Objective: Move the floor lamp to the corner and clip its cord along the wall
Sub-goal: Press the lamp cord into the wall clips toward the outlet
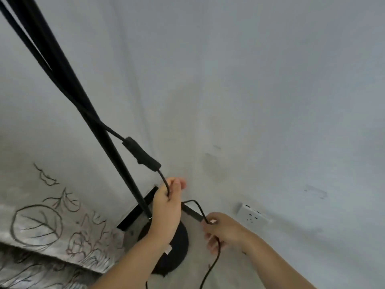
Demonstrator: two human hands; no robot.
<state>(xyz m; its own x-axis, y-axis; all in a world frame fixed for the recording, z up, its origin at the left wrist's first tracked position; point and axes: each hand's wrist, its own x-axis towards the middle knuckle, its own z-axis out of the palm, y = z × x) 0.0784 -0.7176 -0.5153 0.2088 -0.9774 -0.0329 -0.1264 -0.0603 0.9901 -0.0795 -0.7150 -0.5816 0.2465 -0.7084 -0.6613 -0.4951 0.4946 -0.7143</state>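
Note:
The black floor lamp pole (pixel 87 113) rises from its round black base (pixel 179 247) standing on the floor by the wall. A black cord (pixel 210 265) hangs beside the pole with an inline switch (pixel 141 153) on it. My left hand (pixel 166 207) pinches the cord just below the switch. My right hand (pixel 220 230) grips the same cord lower down, close to the wall. A short loop of cord arcs between the two hands, and the rest trails down past the frame's bottom edge.
A white wall socket (pixel 253 215) sits low on the pale wall (pixel 250 101), right of my right hand. A black skirting strip (pixel 135 211) runs behind the lamp. A leaf-patterned fabric (pixel 41 226) covers the lower left.

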